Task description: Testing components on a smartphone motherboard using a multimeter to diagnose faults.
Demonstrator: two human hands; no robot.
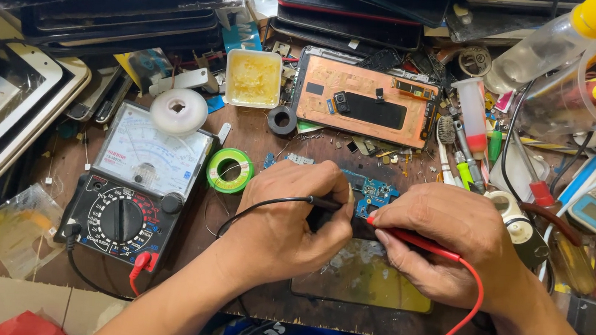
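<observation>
Two hands are seen nearest the camera, above a worn yellowish work mat (374, 283). One slim black test probe (325, 204) is pinched in the clenched fingers of the left hand (287, 220); its long axis is laid nearly level, with the tip pointed right. One red test probe (412, 242) is gripped between the fingertips of the right hand (448, 243), its axis tilted slightly, the tip pointed left and up. Both tips are met at a small blue circuit board (374, 193), which is placed just beyond the fingertips, at the far edge of the mat. Left of the mat, one black analogue multimeter with a white dial face (132, 197) is set, both leads plugged into it. Beyond the board, one opened phone with a copper-coloured back (364, 95) is laid lengthwise.
</observation>
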